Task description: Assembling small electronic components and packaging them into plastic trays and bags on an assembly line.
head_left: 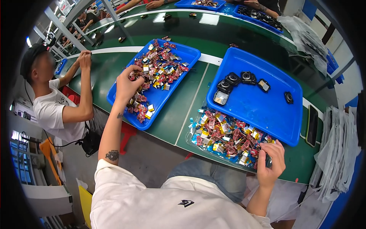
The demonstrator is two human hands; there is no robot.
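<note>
Left hand [127, 84] over parts [164, 68] in blue tray [158, 98], right hand [271, 164] at heap [225, 138]; grips unclear

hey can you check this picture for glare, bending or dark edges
Head view: glare patches on the dark green conveyor belt; white strip alongside bows from distortion; black vignetting rings the frame; left hand and right hand look fairly clear.

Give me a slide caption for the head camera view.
Left hand over small red-and-silver parts in a blue tray; right hand at a second pile of similar parts.
</note>
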